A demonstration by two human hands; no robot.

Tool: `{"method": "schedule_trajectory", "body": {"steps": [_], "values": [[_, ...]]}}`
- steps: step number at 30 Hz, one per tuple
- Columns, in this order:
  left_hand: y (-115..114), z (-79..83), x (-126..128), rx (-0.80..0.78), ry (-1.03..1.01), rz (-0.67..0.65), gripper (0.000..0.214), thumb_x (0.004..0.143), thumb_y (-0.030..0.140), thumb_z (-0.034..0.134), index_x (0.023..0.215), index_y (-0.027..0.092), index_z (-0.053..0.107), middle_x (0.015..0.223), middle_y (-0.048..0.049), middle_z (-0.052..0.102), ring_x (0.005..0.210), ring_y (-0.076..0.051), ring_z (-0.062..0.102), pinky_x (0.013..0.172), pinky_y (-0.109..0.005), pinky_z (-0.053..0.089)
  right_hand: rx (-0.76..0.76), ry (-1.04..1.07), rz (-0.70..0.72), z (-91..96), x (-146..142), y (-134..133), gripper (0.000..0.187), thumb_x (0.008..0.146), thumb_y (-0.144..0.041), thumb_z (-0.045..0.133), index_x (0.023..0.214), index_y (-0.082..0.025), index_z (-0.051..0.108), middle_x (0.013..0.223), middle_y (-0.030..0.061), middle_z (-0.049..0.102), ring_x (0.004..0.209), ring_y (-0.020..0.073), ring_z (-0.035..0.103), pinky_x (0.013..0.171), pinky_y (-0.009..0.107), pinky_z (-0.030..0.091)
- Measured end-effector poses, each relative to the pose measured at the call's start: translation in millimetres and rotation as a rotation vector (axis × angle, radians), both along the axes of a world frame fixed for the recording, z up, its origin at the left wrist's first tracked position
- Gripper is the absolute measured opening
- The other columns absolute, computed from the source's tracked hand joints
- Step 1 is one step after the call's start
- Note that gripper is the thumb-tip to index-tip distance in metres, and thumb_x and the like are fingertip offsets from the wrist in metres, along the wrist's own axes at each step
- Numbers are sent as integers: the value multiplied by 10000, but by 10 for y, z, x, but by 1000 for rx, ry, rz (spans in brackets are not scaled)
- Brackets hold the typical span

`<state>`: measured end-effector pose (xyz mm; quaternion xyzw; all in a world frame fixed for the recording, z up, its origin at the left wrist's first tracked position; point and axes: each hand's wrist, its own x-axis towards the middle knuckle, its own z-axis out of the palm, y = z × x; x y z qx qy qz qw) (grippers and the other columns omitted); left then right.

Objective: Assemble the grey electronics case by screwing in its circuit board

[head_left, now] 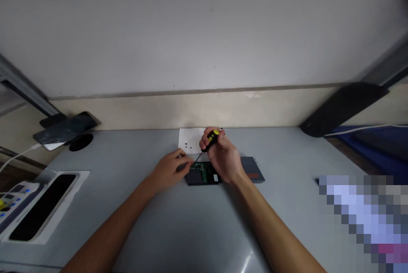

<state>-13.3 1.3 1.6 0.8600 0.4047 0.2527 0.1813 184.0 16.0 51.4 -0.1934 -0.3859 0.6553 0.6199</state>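
Observation:
A small black device with an exposed green circuit board (204, 174) lies on the grey table (178, 222) in front of me. My right hand (223, 156) is closed around a screwdriver with a yellow and black handle (212, 137), its thin shaft angled down toward the board's left corner. My left hand (170, 169) rests on the table against the device's left edge, fingers curled onto it and holding it. A dark grey cover with an orange mark (253, 170) lies just right of the device, partly behind my right hand.
A white sheet of paper (189, 139) with small dark specks lies behind the device. A phone (65, 129) leans on a stand at the far left. A power strip (14, 198) and a black-and-white tray (44, 205) sit at the left edge. A black lamp head (342, 109) hangs at right.

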Motion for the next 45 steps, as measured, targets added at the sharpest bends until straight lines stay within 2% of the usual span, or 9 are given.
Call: {"method": "schedule_trajectory", "body": {"steps": [2, 5, 8, 12, 18, 25, 32, 40, 45], "values": [[-1, 2, 2, 3, -1, 3, 245, 1023, 262, 486, 1102, 237, 716, 1077, -52, 619, 890, -153, 636, 850, -300, 524, -9, 49, -27, -2, -22, -6, 325, 988, -526, 488, 921, -239, 625, 788, 22, 436, 702, 183, 448, 676, 338, 401], [-6, 14, 4, 8, -12, -2, 244, 1026, 273, 484, 1100, 235, 714, 1063, -51, 621, 880, -152, 633, 845, -298, 526, -6, 54, -48, -24, -41, -6, 248, 947, -496, 592, 895, -253, 577, 763, -2, 415, 669, 167, 418, 645, 316, 372], [-14, 31, 6, 1, -20, -5, 246, 1031, 268, 475, 1093, 234, 711, 1053, -49, 619, 900, -153, 627, 859, -298, 522, 10, -9, -51, -51, -33, 10, 203, 935, -426, 646, 871, -249, 569, 773, -3, 484, 713, 164, 468, 689, 308, 382], [-20, 37, 11, -4, -22, -2, 244, 1035, 266, 472, 1092, 231, 707, 1056, -49, 617, 904, -151, 621, 859, -295, 516, 58, -124, -76, -61, -5, 30, 202, 972, -415, 596, 900, -231, 639, 859, 28, 591, 803, 173, 529, 745, 313, 393], [-16, 30, 18, 10, -24, 0, 251, 1032, 265, 472, 1092, 233, 714, 1057, -54, 619, 895, -154, 624, 851, -300, 520, 23, -75, -80, -40, -40, -9, 285, 1004, -470, 506, 1084, -237, 649, 816, 25, 557, 832, 197, 576, 806, 346, 426], [-16, 16, 1, 12, -1, -3, 233, 1027, 245, 480, 1097, 233, 702, 1060, -48, 616, 906, -156, 624, 867, -305, 517, 29, 3, -154, -14, -131, -58, 243, 982, -476, 561, 893, -251, 527, 754, -13, 469, 669, 147, 463, 671, 304, 394], [-10, 8, -1, 13, 11, -3, 234, 1032, 255, 470, 1118, 238, 687, 1069, -48, 610, 917, -162, 621, 878, -320, 518, 74, -18, -200, 3, -153, -112, 210, 1003, -419, 542, 883, -249, 513, 765, -9, 500, 683, 148, 468, 683, 306, 386], [-5, 43, 19, -9, 0, 4, 235, 1028, 281, 471, 1072, 224, 695, 1060, -51, 623, 910, -165, 624, 862, -318, 525, 72, 12, -168, -9, -200, -157, 210, 1007, -419, 522, 884, -249, 526, 751, -7, 472, 671, 151, 431, 668, 311, 367], [10, 7, 1, 19, -18, -6, 237, 1027, 272, 469, 1073, 227, 697, 1044, -52, 629, 910, -166, 625, 863, -321, 526, 33, 4, -237, 13, -184, -125, 219, 994, -432, 535, 868, -255, 505, 783, -4, 437, 657, 150, 424, 634, 314, 366]]}}
